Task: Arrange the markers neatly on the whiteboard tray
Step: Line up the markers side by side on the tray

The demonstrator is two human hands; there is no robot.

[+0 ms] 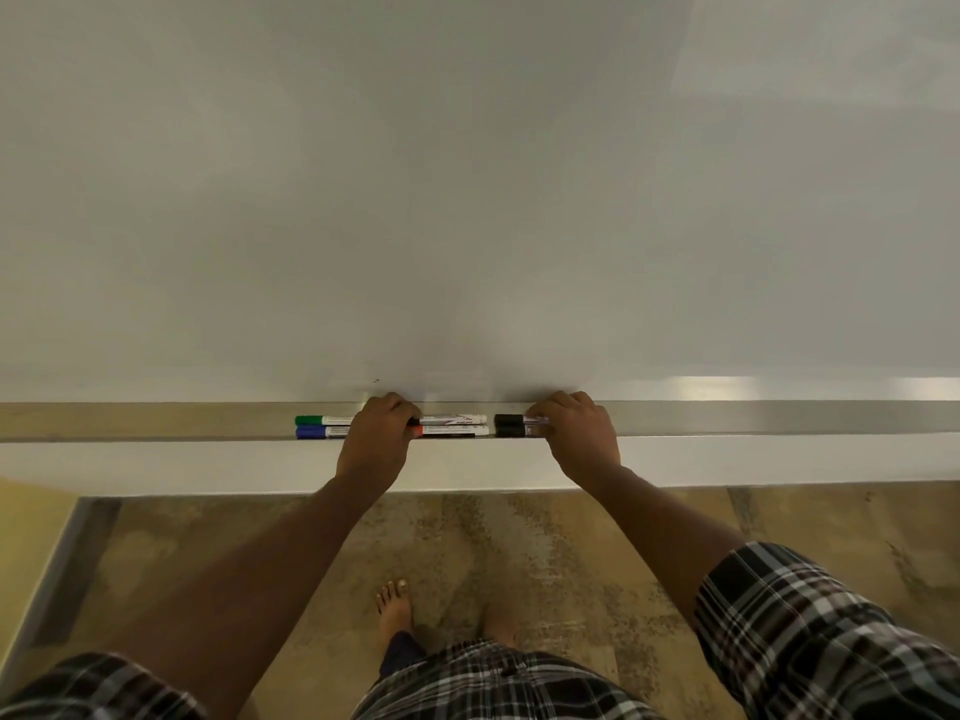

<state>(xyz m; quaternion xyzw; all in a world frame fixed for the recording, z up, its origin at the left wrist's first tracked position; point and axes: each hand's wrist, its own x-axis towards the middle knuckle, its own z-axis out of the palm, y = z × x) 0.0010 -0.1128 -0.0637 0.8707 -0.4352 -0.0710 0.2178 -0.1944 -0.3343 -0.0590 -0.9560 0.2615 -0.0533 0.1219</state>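
A metal whiteboard tray (727, 418) runs across the view under the whiteboard (467, 200). Several markers lie on it in two rows. A green marker (317, 420) and a blue marker (317, 432) lie at the left. A black-tipped marker (454, 419) and a red marker (452, 431) lie in the middle. Two black-capped markers (510, 426) lie at the right. My left hand (379, 433) rests curled over the markers between the left and middle pairs. My right hand (574, 433) is closed on the right ends of the black-capped markers.
Below the tray is the board's white lower frame (208, 465), then a brown mottled floor (519, 543) with my bare feet. A yellowish surface with a metal edge (31, 537) stands at the lower left.
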